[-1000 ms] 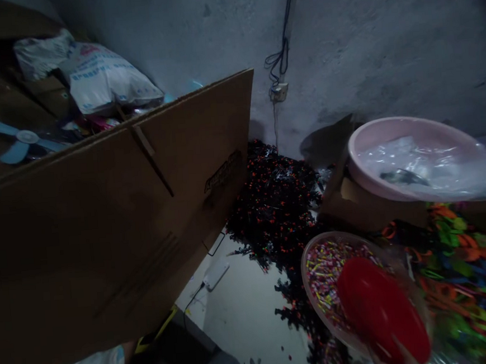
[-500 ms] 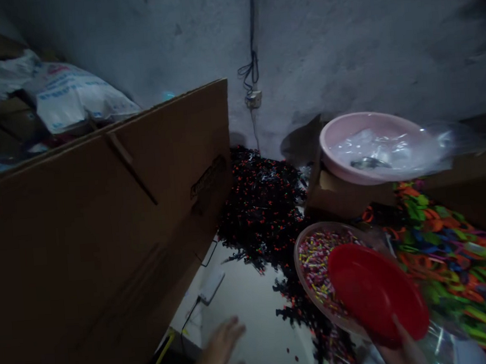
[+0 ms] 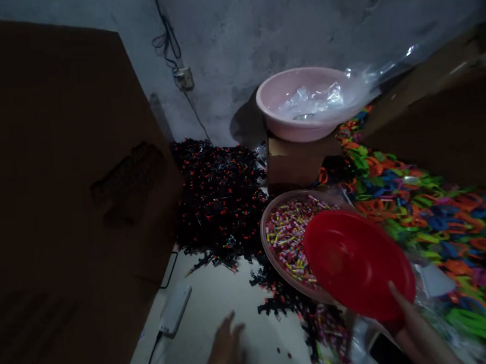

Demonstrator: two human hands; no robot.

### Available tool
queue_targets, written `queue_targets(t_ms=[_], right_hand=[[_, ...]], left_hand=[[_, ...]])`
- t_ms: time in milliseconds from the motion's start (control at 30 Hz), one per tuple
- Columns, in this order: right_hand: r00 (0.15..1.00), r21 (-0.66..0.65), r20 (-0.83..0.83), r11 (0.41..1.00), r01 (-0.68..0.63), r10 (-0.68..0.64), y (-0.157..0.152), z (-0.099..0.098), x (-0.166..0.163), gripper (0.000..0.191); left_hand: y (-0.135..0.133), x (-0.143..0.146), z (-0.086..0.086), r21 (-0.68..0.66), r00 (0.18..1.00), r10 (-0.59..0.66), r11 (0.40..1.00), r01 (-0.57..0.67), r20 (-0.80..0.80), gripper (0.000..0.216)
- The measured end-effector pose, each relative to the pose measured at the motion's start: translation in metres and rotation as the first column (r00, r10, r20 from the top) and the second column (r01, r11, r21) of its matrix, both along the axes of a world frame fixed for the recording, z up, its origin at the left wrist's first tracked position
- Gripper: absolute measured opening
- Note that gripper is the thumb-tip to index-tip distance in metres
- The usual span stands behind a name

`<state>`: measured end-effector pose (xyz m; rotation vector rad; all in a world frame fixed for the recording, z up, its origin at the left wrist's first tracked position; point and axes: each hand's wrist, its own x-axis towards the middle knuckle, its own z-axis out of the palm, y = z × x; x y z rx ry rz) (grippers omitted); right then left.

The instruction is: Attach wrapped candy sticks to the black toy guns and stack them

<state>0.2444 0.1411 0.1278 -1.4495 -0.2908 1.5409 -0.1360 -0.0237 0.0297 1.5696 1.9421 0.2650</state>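
My right hand (image 3: 411, 320) grips the rim of a red plastic bowl (image 3: 359, 262), its thumb over the inner edge. The bowl looks empty inside and is tilted over part of a clear round basin (image 3: 267, 244) full of small pink, yellow and white pieces (image 3: 291, 228). Whether bowl and basin touch I cannot tell. Above the white tabletop (image 3: 209, 291), my left hand (image 3: 225, 349) holds nothing, its fingers apart and slightly blurred. Small black parts with orange dots (image 3: 222, 195) are heaped beyond it.
A large cardboard box (image 3: 67, 190) blocks the left side. A pink basin (image 3: 272, 121) with clear plastic bags stands on a box at the back. Colourful plastic pieces (image 3: 439, 217) pile up on the right. A white device (image 3: 175, 310) with a cable and a dark phone (image 3: 386, 353) lie nearby.
The view has swung right, so the wall socket and basins sit further left. My right hand still holds the red bowl, and more of its inside shows. My left hand stays over the tabletop.
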Motion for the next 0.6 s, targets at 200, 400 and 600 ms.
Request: queue_targets(t_ms=[200, 400, 600], right_hand=[[0.994, 0.052, 0.091, 0.997, 0.05, -0.055, 0.002, -0.019, 0.005, 0.055], [0.986, -0.03, 0.141, 0.995, 0.09, -0.085, -0.002, -0.013, -0.012, 0.063], [0.947, -0.057, 0.308, 0.992, 0.109, -0.086, 0.022, 0.008, -0.043, 0.073]], left_hand=[[0.169, -0.123, 0.032, 0.33, 0.924, 0.359, 0.895, -0.3, -0.132, 0.049], [0.309, -0.192, 0.043, 0.4, 0.893, 0.434, 0.845, -0.356, -0.123, 0.051], [0.334, -0.136, 0.046, 0.475, 0.902, 0.426, 0.81, -0.345, -0.072, 0.046]])
